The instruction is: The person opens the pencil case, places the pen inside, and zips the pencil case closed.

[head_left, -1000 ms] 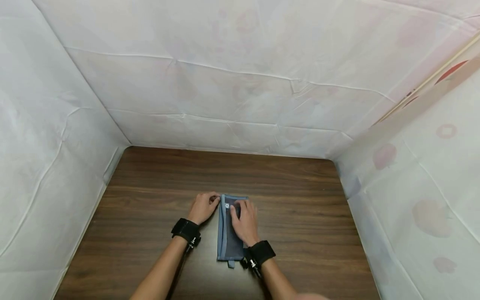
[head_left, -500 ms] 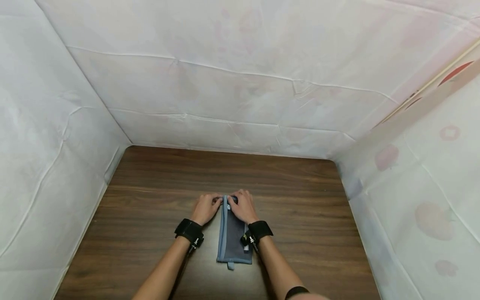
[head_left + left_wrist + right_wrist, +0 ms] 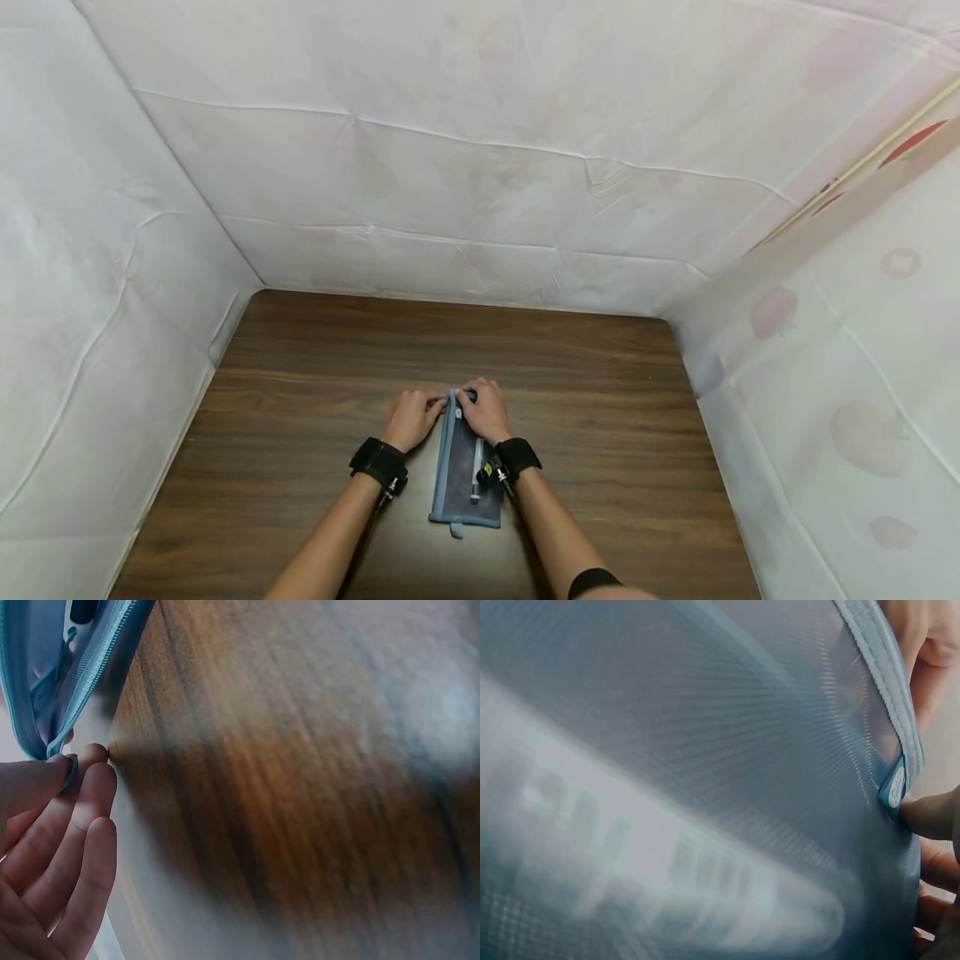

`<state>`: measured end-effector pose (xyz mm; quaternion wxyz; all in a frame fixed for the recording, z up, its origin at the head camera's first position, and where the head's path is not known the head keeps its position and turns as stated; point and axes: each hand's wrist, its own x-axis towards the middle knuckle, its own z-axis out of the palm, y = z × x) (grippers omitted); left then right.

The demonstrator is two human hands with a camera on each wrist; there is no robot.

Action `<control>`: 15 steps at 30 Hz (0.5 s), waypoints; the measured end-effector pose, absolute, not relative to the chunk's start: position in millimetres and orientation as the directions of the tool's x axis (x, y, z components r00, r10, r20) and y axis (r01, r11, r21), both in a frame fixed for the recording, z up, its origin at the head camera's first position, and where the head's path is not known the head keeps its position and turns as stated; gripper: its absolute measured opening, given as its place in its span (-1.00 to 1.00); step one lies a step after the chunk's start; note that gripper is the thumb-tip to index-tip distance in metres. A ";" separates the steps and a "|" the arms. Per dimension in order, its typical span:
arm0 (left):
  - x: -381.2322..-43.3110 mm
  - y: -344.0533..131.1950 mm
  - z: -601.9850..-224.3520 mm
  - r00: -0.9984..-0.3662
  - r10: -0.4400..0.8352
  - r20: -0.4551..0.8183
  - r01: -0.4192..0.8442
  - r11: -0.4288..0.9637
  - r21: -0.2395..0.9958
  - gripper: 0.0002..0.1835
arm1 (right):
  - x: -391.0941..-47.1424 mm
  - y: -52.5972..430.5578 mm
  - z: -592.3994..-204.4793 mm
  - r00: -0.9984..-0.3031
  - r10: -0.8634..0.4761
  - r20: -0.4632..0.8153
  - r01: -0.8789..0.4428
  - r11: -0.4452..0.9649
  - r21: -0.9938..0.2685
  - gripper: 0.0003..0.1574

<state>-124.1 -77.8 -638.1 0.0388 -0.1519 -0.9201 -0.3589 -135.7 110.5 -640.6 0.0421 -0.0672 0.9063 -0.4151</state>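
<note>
A blue-grey mesh zipper pouch (image 3: 456, 475) lies lengthwise on the table in the head view. Its zipper side (image 3: 94, 679) gapes apart in the left wrist view. Through the mesh shows a white-barrelled marker (image 3: 476, 471), blurred and close in the right wrist view. At the pouch's far left corner, my left hand (image 3: 408, 419) pinches a small fabric tab (image 3: 70, 772) between thumb and fingers. My right hand (image 3: 486, 412) grips the far end, its thumb at a small blue tag (image 3: 894, 787) with a white logo and its fingers behind the mesh.
The brown wood-grain table (image 3: 600, 417) is bounded by white sheeting (image 3: 465, 192) at the back and on both sides. A short loop (image 3: 456, 530) sticks out from the pouch's near end. Each wrist wears a black strap (image 3: 378, 461).
My right hand has moved from the pouch's upper middle to its far edge and grips there. The marker has come into sight through the mesh. My left hand stays at the corner.
</note>
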 end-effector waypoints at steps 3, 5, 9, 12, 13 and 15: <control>-121.6 -78.6 -637.8 -0.943 0.272 0.193 0.331 0.696 0.637 -0.83 | -137.2 109.8 -642.4 -0.988 -0.154 -0.019 -0.088 0.653 -0.752 -0.70; -118.5 -79.7 -638.0 -0.938 0.281 0.202 0.344 0.708 0.617 -0.84 | -137.9 109.0 -644.1 -0.987 -0.159 -0.014 -0.095 0.657 -0.748 -0.70; -108.5 -82.2 -638.4 -0.934 0.291 0.208 0.357 0.736 0.576 -0.85 | -139.1 107.2 -646.9 -0.986 -0.169 -0.005 -0.108 0.652 -0.750 -0.72; -97.8 -83.6 -637.9 -0.934 0.299 0.195 0.356 0.747 0.561 -0.85 | -140.3 106.6 -647.4 -0.985 -0.171 0.007 -0.117 0.639 -0.760 -0.74; -94.2 -83.9 -637.7 -0.934 0.304 0.190 0.357 0.747 0.561 -0.85 | -140.7 106.8 -647.0 -0.986 -0.170 0.004 -0.113 0.636 -0.763 -0.74; -87.3 -83.9 -637.0 -0.933 0.311 0.180 0.357 0.748 0.560 -0.86 | -141.7 107.5 -646.5 -0.986 -0.168 0.011 -0.116 0.634 -0.765 -0.75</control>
